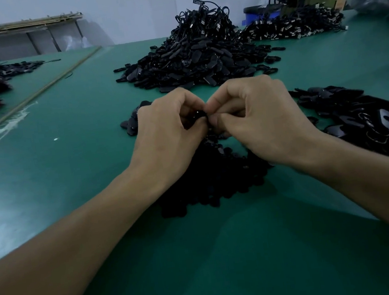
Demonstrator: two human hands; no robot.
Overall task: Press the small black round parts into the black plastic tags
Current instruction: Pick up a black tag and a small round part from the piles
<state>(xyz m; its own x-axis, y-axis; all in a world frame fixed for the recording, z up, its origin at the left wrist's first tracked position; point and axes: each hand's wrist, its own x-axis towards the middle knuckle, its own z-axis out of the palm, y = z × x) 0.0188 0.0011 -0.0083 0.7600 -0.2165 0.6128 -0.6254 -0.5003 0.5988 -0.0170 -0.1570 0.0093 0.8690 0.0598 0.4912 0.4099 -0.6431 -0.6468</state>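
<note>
Green table carries several heaps; the largest, a tall mound of black plastic tags, sits at twelve o'clock of the hands and looks unprocessed, so by my judgement most work remains; a flatter spread at three o'clock shows tags with pale round centres, possibly finished; a low dark pile lies at six o'clock. Left hand and right hand meet fingertip to fingertip, pinching one small glossy black piece between them; tag or round part, cannot tell.
</note>
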